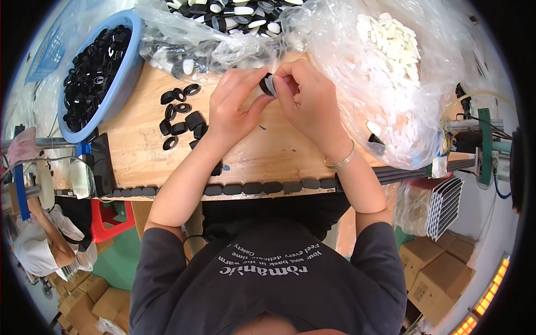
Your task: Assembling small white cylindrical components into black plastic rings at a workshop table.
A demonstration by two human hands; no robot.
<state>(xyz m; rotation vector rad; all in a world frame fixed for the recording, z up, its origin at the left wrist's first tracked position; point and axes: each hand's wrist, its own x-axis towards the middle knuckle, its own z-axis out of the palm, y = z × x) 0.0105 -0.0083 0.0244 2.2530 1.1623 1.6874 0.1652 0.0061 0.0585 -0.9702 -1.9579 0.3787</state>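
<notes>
Above the middle of the wooden table my two hands meet at the fingertips. My left hand (237,103) pinches a small black ring-shaped cap (264,86) between thumb and fingers. A pale, translucent disc (271,84) sits against the cap's right side, gripped by the closed fingers of my right hand (307,92). Whether the disc is inside the cap or only touching it, I cannot tell. Left of my left hand, several loose black caps (180,128) lie on the tabletop (139,162), some on their sides.
A blue basin (135,53) of black caps stands at the left. Plastic bags hold mixed black and white pieces (234,14) at the back and white pieces (393,42) at the right. Dark oval pads (252,188) line the front edge. Another person (47,240) sits far left.
</notes>
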